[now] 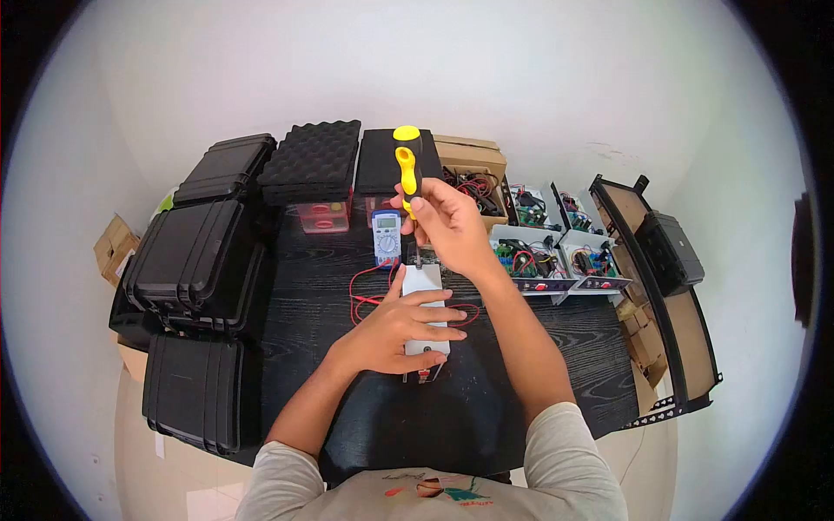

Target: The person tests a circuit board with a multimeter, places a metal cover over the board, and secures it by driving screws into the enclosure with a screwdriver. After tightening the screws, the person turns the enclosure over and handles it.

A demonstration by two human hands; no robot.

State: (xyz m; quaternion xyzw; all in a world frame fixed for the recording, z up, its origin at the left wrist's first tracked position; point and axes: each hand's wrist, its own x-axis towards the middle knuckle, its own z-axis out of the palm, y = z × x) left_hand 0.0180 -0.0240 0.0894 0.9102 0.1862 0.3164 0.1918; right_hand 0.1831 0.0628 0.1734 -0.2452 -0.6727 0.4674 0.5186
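Right hand (450, 227): fingers curled round screwdriver (406, 169), 12 o'clock end of white unit (422, 280); left hand (389, 330): splayed open, bracing it. Keep screwdriver square.

Both forearms (523, 347) reach in over the tabletop (313, 269)'s near edge. Left hand (391, 328) palm down, fingers (434, 333) spread; right hand (453, 227) raised, farther from that edge, curled in a grip, though I can't tell how tight.

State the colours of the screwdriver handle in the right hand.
Yellow and black; the screwdriver handle shows best in the head view.
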